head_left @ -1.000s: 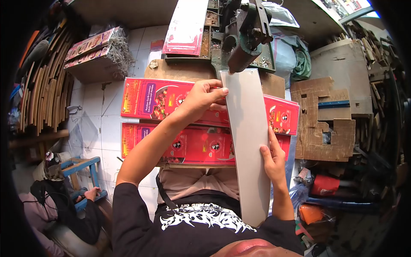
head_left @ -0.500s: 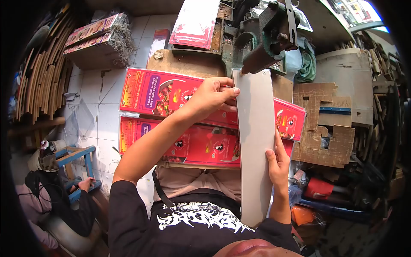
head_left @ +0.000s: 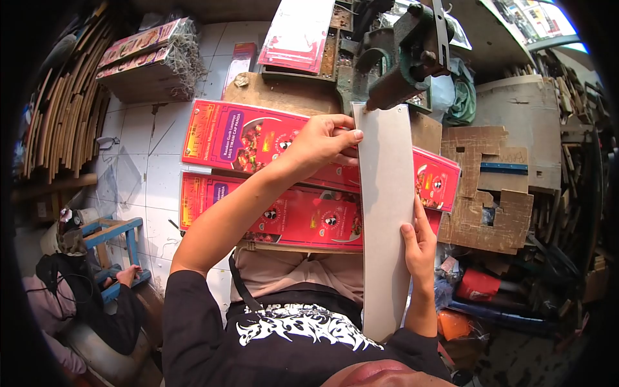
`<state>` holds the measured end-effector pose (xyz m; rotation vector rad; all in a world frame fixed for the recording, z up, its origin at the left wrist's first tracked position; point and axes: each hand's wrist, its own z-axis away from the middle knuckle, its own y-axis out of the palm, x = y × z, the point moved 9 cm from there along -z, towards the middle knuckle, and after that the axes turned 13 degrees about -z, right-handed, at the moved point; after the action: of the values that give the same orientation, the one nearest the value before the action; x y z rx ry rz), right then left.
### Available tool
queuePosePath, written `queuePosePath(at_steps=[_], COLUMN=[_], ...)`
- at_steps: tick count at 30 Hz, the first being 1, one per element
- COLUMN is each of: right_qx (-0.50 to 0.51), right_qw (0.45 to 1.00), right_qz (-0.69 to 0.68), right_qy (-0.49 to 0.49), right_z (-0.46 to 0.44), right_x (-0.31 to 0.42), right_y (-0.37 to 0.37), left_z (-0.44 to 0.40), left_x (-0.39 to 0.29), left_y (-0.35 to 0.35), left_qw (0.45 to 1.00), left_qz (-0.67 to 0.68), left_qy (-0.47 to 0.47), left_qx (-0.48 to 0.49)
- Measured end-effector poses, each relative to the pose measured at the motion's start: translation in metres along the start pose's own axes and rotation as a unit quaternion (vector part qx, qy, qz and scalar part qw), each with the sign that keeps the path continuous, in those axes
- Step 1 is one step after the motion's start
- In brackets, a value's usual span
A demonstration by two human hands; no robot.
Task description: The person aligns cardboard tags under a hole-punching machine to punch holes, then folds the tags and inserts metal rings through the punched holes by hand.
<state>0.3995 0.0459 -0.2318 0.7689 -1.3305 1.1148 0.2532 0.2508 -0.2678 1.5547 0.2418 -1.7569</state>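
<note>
A long grey-white board lies lengthwise toward my chest, its far end under the tip of a dark green machine. My left hand pinches the board's left edge near that end. Lower down, my right hand grips the right edge, thumb on top and fingers partly hidden. One small ring shows at the board's far right corner. Beneath the board, red printed panels lie across the wooden work surface in two piles.
More printed sheets rest on a metal tray behind. Cut cardboard lies at right. Bundled boxes and stacked strips stand at left. Another person's hand is at lower left, by a blue wooden frame.
Machine, board and hands appear further right in the view than one second ago, as the view has shifted. Both hands keep their hold; little differs from half a second ago.
</note>
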Motion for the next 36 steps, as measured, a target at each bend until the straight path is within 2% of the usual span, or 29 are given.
queuePosePath(at_steps=[16, 18, 24, 36], right_qx=[-0.008, -0.002, 0.002, 0.000], right_qw=[0.999, 1.000, 1.000, 1.000], right_qz=[-0.028, -0.024, 0.000, 0.014], right_qy=[0.020, 0.011, -0.014, 0.007], right_z=[0.000, 0.000, -0.002, -0.002], right_x=[-0.005, -0.005, 0.005, 0.001], right_y=[-0.001, 0.000, 0.003, -0.003], left_z=[-0.001, 0.001, -0.001, -0.003], left_x=[0.002, 0.001, 0.005, 0.006], left_y=[-0.001, 0.000, -0.002, -0.003], left_qw=[1.000, 1.000, 1.000, 1.000], left_qz=[-0.015, 0.025, 0.010, 0.014], left_qy=[0.001, -0.006, -0.008, -0.006], left_qx=[0.002, -0.002, -0.003, -0.002])
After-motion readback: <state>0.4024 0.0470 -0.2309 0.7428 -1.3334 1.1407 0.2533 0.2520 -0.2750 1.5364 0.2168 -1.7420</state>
